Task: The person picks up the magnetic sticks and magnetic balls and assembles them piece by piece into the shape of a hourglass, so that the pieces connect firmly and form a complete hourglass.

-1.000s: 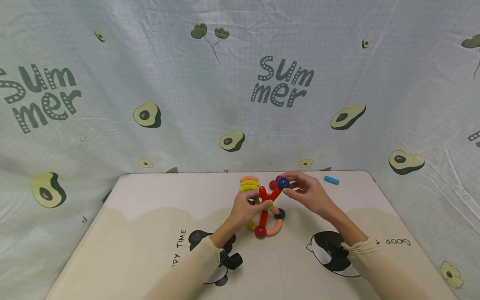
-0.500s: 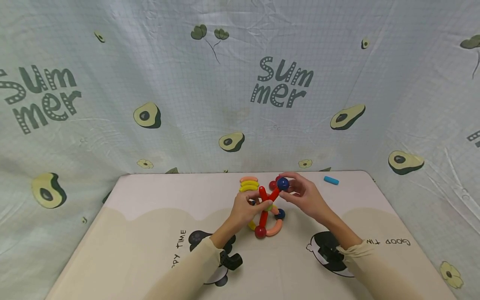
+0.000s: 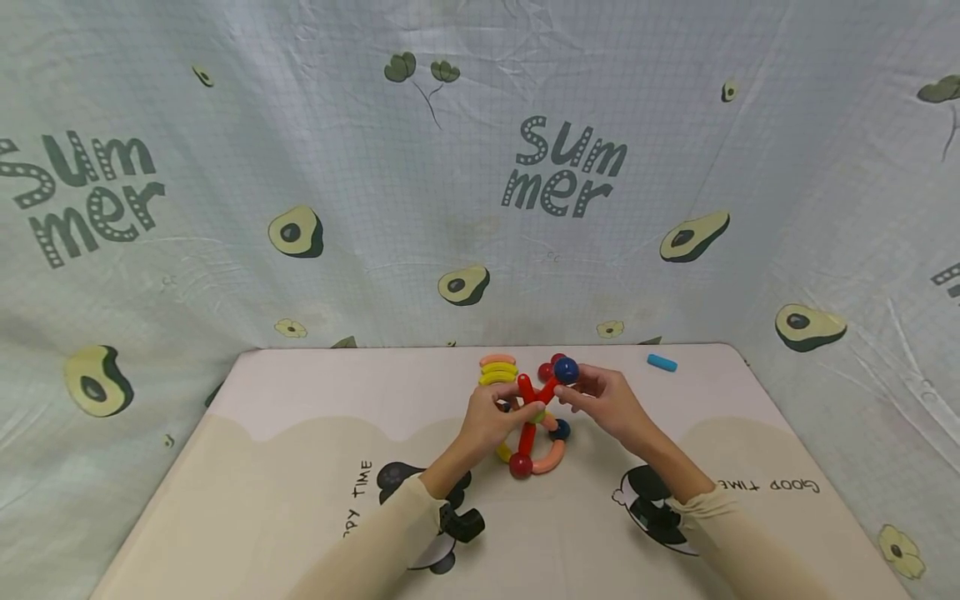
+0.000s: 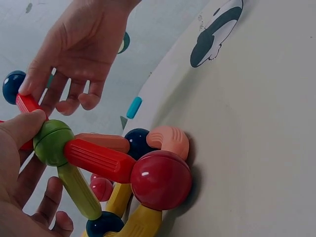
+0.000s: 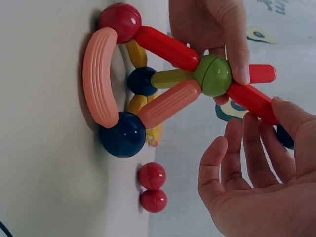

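Observation:
A magnetic ball-and-stick frame stands on the table, its lower ring made of curved sticks joined by a red ball (image 4: 161, 180) and dark blue balls (image 5: 123, 134). Straight red, salmon and green sticks rise from the ring to a green ball (image 5: 212, 75). My left hand (image 3: 487, 421) pinches this green ball, thumb across its side. Two more red sticks point up and away from it. One of them, a red stick (image 5: 254, 103), carries a blue ball (image 3: 566, 370) at its tip. My right hand (image 3: 611, 404) pinches that stick just below the blue ball, other fingers loosely spread.
Behind the frame lies a row of yellow and salmon curved sticks (image 3: 498, 368). Two loose red balls (image 5: 152, 175) sit together near the back edge. A light blue stick (image 3: 662, 362) rests at the back right, before the printed cloth (image 3: 375, 208).
My right hand has slid from the blue ball down to the red stick beneath it. My left hand and the frame have stayed in place.

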### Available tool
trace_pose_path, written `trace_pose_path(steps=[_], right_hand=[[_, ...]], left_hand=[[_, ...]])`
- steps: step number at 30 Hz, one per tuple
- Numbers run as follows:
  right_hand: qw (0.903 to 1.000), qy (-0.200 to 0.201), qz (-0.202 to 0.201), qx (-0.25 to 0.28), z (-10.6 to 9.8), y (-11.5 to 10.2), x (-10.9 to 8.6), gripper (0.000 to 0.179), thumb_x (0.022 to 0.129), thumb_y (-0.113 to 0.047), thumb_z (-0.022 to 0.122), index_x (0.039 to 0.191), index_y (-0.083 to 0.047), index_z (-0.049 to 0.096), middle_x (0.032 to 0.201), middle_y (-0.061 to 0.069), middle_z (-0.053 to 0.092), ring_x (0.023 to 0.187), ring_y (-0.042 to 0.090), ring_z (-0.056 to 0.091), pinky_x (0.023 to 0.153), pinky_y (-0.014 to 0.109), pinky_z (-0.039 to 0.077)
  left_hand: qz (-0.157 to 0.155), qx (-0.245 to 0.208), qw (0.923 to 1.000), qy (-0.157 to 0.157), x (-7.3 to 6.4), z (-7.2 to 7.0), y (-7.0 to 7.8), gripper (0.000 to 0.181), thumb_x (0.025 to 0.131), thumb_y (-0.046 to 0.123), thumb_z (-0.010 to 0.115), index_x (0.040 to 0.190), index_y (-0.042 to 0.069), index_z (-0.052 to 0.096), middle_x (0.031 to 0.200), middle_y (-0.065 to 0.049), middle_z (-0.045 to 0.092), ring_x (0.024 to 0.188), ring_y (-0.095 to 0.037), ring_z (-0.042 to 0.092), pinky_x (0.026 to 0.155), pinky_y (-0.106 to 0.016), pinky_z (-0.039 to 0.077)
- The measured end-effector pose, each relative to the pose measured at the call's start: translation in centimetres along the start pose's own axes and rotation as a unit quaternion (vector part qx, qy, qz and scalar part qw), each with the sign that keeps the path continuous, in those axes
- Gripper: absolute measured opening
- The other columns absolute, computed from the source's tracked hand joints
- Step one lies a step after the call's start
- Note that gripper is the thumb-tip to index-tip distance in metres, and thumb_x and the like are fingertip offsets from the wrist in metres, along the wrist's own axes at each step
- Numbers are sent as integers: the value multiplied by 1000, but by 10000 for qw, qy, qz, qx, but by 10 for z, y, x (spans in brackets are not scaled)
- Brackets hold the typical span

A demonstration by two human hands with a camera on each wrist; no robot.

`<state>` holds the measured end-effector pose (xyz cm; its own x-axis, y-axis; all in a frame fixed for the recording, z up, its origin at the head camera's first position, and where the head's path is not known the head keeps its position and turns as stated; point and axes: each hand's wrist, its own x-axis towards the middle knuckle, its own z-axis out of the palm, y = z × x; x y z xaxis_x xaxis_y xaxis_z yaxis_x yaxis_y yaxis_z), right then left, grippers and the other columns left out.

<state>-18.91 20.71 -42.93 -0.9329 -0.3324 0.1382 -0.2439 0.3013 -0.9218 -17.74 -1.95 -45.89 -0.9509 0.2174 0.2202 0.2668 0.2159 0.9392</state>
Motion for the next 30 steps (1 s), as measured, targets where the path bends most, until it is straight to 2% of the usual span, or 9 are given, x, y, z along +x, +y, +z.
trace_pose_path(steps=[8, 16, 24, 30], right_hand=[[9999, -151, 77, 17, 3, 4, 0, 35, 99, -22, 71, 126, 0, 67, 110, 27, 68, 101, 50, 62, 82, 32, 55], [9998, -191, 6, -9, 2, 1, -1, 35, 100, -22, 70, 127, 0, 66, 105, 22, 69, 99, 51, 61, 82, 34, 56], [9997, -242, -6, 45, 2, 3, 0, 36, 99, -21, 71, 128, 0, 66, 107, 24, 68, 98, 51, 62, 80, 31, 55], [9992, -368, -57, -110, 6, 5, 2, 33, 97, -22, 73, 124, -2, 69, 109, 14, 72, 98, 32, 67, 81, 33, 55]], left_hand=[[-34, 247, 9997, 15, -4, 0, 2, 27, 93, 28, 79, 110, 7, 77, 88, -6, 68, 82, -20, 57, 62, -23, 48], [83, 365, 9992, -131, -8, -5, -4, 28, 92, 28, 80, 112, 9, 76, 98, -3, 73, 87, -23, 62, 68, -25, 52], [195, 591, 9981, -8, -12, -6, -10, 32, 89, 27, 83, 115, 11, 75, 100, -4, 72, 89, -29, 59, 70, -25, 46], [164, 558, 9983, 66, -14, -5, -10, 33, 88, 26, 84, 115, 11, 75, 99, -3, 72, 89, -28, 59, 71, -25, 47]])
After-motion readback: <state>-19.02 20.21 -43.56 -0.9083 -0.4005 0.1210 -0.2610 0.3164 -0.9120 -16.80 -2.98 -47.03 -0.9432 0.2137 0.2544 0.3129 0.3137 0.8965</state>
